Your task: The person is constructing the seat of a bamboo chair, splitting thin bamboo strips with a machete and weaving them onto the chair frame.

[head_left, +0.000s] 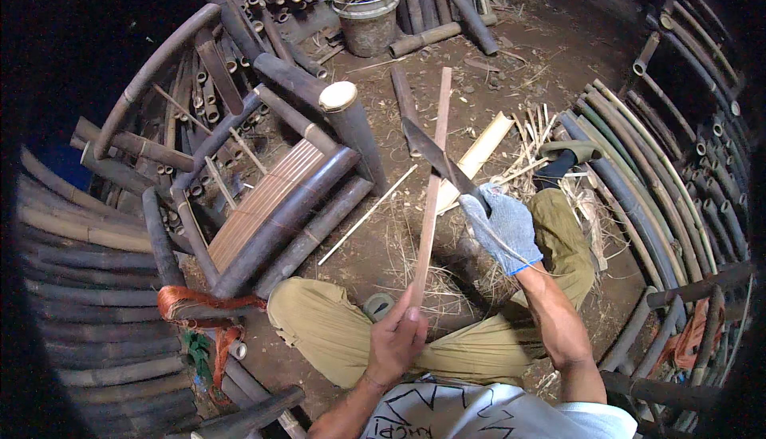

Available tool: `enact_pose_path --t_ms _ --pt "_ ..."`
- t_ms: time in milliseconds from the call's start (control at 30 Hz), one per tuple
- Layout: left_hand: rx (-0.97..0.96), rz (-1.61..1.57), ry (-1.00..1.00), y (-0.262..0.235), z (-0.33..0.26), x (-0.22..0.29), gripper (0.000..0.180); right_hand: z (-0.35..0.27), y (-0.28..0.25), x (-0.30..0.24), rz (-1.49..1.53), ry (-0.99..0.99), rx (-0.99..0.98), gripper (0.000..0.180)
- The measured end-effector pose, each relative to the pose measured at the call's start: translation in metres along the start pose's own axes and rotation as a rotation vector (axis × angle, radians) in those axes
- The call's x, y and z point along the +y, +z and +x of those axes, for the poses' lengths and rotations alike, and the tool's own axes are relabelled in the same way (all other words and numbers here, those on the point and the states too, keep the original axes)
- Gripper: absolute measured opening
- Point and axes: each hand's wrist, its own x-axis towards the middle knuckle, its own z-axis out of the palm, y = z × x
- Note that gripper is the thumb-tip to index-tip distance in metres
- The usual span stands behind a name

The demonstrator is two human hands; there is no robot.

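Note:
My bare left hand [396, 337] is closed around the lower end of a long flat bamboo strip [428, 235], which points up and away from me. In my right hand [504, 227], covered by a grey-blue knitted glove, is a knife; its handle is mostly hidden in the fist. The knife's dark blade [429, 150] reaches up and left, across the strip's upper half. A thin, curved sliver runs along the glove. Beyond the blade, a wide pale split bamboo piece [483, 150] lies on the ground, with thin offcuts [533, 142] beside it.
A bamboo chair [275, 207] with a slatted seat stands at left. A bucket of scraps [365, 16] is at the back. Bamboo poles are stacked at left [104, 303] and right [638, 191]. Orange cord [187, 303] hangs near my left knee. Shavings litter the dirt floor.

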Motion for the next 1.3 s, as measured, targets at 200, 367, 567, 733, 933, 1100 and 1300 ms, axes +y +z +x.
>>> enact_pose_path --t_ms 200,367,567,733,933,1100,1300 --pt "-0.114 0.133 -0.066 -0.022 -0.045 -0.013 0.047 0.043 -0.017 0.029 0.070 0.127 0.112 0.046" --pt "-0.180 0.007 0.054 -0.046 -0.077 -0.016 0.047 0.090 -0.042 0.116 -0.055 -0.099 0.358 0.052" --pt "-0.156 -0.131 -0.051 -0.038 -0.002 0.015 0.050 0.016 -0.029 0.011 0.078 -0.066 0.155 0.037" --pt "-0.168 -0.373 -0.095 -0.004 0.048 0.047 0.050 -0.050 -0.015 -0.033 0.119 -0.324 -0.116 0.035" --pt "-0.244 -0.446 -0.117 0.008 0.048 0.040 0.049 -0.044 -0.005 -0.022 0.017 -0.216 -0.090 0.047" --pt "-0.233 -0.329 -0.121 0.004 0.030 0.032 0.049 -0.028 0.006 -0.010 0.040 -0.166 0.074 0.048" --pt "-0.237 -0.308 -0.249 -0.024 -0.011 0.016 0.048 -0.001 0.004 0.006 -0.102 -0.054 0.020 0.052"
